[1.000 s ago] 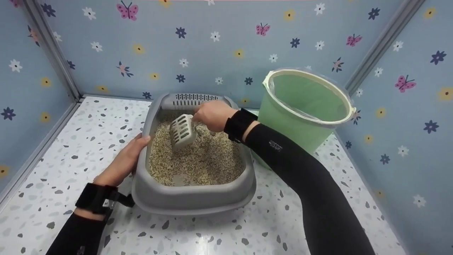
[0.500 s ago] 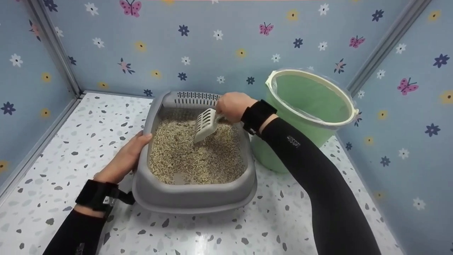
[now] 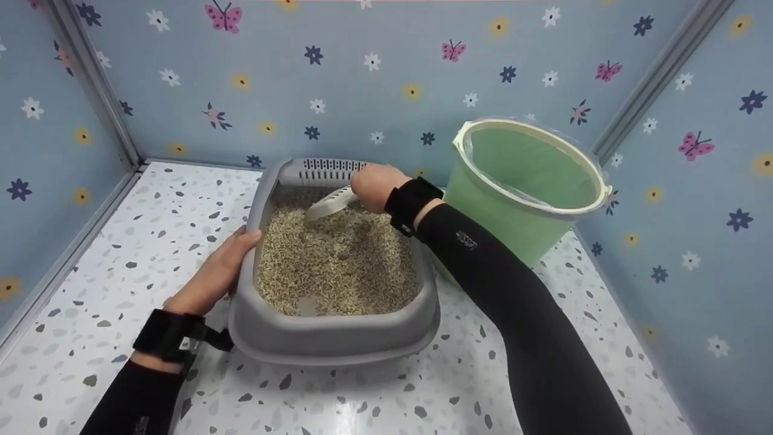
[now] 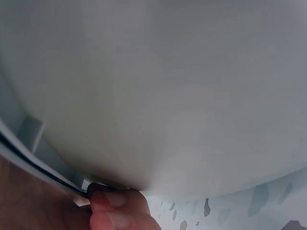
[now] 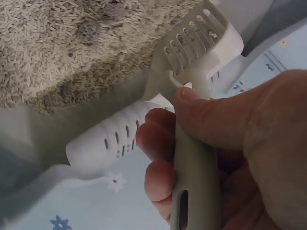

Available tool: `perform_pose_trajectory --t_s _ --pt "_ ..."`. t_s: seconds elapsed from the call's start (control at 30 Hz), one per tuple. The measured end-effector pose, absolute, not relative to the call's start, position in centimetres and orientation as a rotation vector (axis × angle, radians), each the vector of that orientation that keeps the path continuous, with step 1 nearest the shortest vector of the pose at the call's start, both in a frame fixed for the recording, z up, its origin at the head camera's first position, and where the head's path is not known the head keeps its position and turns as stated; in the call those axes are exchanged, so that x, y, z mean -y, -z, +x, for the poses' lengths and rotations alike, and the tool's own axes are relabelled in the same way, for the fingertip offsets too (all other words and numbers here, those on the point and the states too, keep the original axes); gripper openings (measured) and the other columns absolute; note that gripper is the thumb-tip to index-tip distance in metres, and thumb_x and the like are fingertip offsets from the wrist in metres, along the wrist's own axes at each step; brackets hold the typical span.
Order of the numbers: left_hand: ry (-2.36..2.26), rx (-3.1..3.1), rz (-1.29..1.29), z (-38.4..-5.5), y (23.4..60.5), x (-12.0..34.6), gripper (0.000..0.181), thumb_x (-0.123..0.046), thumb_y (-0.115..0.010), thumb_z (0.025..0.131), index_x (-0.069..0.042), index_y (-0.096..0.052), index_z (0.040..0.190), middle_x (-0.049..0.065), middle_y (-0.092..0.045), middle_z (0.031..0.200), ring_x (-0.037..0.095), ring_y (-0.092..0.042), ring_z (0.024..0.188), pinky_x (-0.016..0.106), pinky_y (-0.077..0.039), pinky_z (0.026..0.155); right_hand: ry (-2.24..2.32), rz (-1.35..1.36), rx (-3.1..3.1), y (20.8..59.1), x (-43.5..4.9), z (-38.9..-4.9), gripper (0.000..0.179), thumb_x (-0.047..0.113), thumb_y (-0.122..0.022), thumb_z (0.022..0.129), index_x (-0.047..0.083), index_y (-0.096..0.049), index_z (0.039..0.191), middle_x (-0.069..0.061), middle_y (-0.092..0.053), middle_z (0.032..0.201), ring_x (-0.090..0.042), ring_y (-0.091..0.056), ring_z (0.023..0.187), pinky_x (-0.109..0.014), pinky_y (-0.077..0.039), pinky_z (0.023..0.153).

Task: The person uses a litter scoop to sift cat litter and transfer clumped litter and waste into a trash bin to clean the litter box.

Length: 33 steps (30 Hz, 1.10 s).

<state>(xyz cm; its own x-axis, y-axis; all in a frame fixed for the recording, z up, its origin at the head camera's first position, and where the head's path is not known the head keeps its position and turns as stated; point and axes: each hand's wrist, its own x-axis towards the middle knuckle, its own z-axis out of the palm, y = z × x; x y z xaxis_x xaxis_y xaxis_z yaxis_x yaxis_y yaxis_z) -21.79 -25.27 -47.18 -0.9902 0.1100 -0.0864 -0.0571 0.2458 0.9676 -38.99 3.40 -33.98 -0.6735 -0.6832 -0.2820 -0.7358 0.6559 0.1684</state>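
A grey litter box (image 3: 335, 338) stands on the speckled surface, with tan pellet litter (image 3: 338, 266) spread inside and a bare patch of bottom at its near end. My left hand (image 3: 214, 272) grips the box's left side, thumb over the rim; in the left wrist view its fingertips (image 4: 120, 206) curl under the rim from outside. My right hand (image 3: 375, 187) holds a pale slotted litter scoop (image 3: 329, 204) by the handle, over the far part of the litter. The right wrist view shows the thumb along the handle and a few bits around the slots of the scoop head.
Right behind the box stands a green bucket (image 3: 501, 211) with a cream rim and a clear plastic liner. Blue flowered panels (image 3: 374, 78) enclose the back and both sides. The box's far wall (image 3: 332, 172) is raised and perforated.
The scoop swung right and up off the litter, then back left toward the far end, its head now tilted flatter. My left hand keeps its grip on the rim.
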Motion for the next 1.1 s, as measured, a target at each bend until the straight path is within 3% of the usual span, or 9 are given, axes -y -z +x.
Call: perform_pose_trajectory --t_s 0.2,0.33,0.47,0.57,0.67,0.87,0.97,1.03,1.1 --pt "-1.861 -2.380 0.075 -21.8 46.8 25.3 0.087 -0.069 -0.037 0.114 -0.020 -0.009 0.180 0.030 -0.038 0.168 0.047 -0.047 0.145 0.057 -0.039 0.120 -0.473 -1.175 -2.624 32.8 -4.4 -38.1 0.022 0.016 -0.062 0.115 0.004 -0.069 0.097 -0.008 -0.058 0.084 -0.023 -0.047 0.076 -0.037 -0.042 0.071" --pt "-1.817 -2.409 0.065 -21.8 46.8 25.4 0.088 -0.071 -0.035 0.113 -0.021 -0.007 0.180 0.031 -0.039 0.166 0.046 -0.050 0.141 0.051 -0.044 0.111 -0.500 -1.187 -2.614 31.7 -5.2 -36.7 0.027 0.015 -0.063 0.113 0.008 -0.056 0.087 -0.004 -0.047 0.078 -0.022 -0.042 0.072 -0.036 -0.040 0.066" --pt "-1.798 -2.421 0.067 -21.9 47.0 25.4 0.088 -0.072 -0.034 0.113 -0.019 -0.010 0.180 0.032 -0.046 0.156 0.046 -0.055 0.132 0.047 -0.049 0.103 -0.520 -1.170 -2.598 30.8 -6.0 -35.3 0.022 0.002 -0.057 0.108 0.008 -0.051 0.088 -0.005 -0.046 0.080 -0.023 -0.043 0.072 -0.037 -0.041 0.064" --pt "-1.794 -2.429 0.057 -21.9 47.0 25.2 0.089 -0.072 -0.034 0.113 -0.019 -0.011 0.180 0.031 -0.051 0.144 0.044 -0.057 0.121 0.045 -0.052 0.096 -0.498 -1.102 -2.656 30.4 -6.2 -34.8 0.019 0.002 -0.057 0.107 0.007 -0.053 0.089 -0.008 -0.050 0.085 -0.024 -0.046 0.074 -0.040 -0.047 0.065" --pt "-1.791 -2.432 0.048 -21.9 47.1 25.2 0.089 -0.073 -0.034 0.113 -0.019 -0.010 0.180 0.031 -0.050 0.146 0.043 -0.056 0.123 0.044 -0.051 0.097 -0.464 -1.040 -2.730 30.7 -6.0 -34.7 0.021 0.006 -0.058 0.110 0.007 -0.056 0.089 -0.007 -0.051 0.085 -0.024 -0.047 0.074 -0.042 -0.049 0.066" --pt "-1.810 -2.405 0.033 -21.8 47.2 25.2 0.088 -0.074 -0.035 0.113 -0.023 -0.011 0.180 0.032 -0.046 0.152 0.044 -0.053 0.127 0.044 -0.049 0.095 -0.577 -1.161 -2.619 33.3 -4.7 -35.6 0.032 0.001 -0.054 0.112 0.010 -0.051 0.082 -0.001 -0.037 0.074 -0.018 -0.032 0.067 -0.034 -0.032 0.065" --pt "-1.821 -2.394 0.024 -21.8 47.2 25.1 0.090 -0.074 -0.036 0.112 -0.022 -0.009 0.180 0.031 -0.043 0.159 0.045 -0.051 0.134 0.048 -0.049 0.104 -0.660 -1.268 -2.578 34.8 -4.1 -36.3 0.031 -0.001 -0.054 0.112 0.009 -0.054 0.083 -0.003 -0.044 0.074 -0.018 -0.036 0.067 -0.033 -0.033 0.067" --pt "-1.839 -2.379 0.023 -21.8 47.2 25.0 0.092 -0.073 -0.038 0.112 -0.018 -0.007 0.180 0.032 -0.034 0.169 0.047 -0.045 0.145 0.056 -0.044 0.117 -0.718 -1.321 -2.584 35.7 -3.8 -36.7 0.028 0.000 -0.053 0.113 0.006 -0.063 0.088 -0.007 -0.058 0.079 -0.021 -0.049 0.071 -0.033 -0.044 0.069" --pt "-1.859 -2.365 0.027 -21.8 47.2 25.0 0.095 -0.071 -0.039 0.113 -0.015 -0.003 0.179 0.028 -0.021 0.179 0.046 -0.035 0.156 0.060 -0.031 0.130 -0.756 -1.346 -2.611 36.5 -3.6 -37.1 0.023 0.002 -0.054 0.114 0.003 -0.072 0.099 -0.013 -0.071 0.093 -0.028 -0.063 0.084 -0.038 -0.056 0.079"
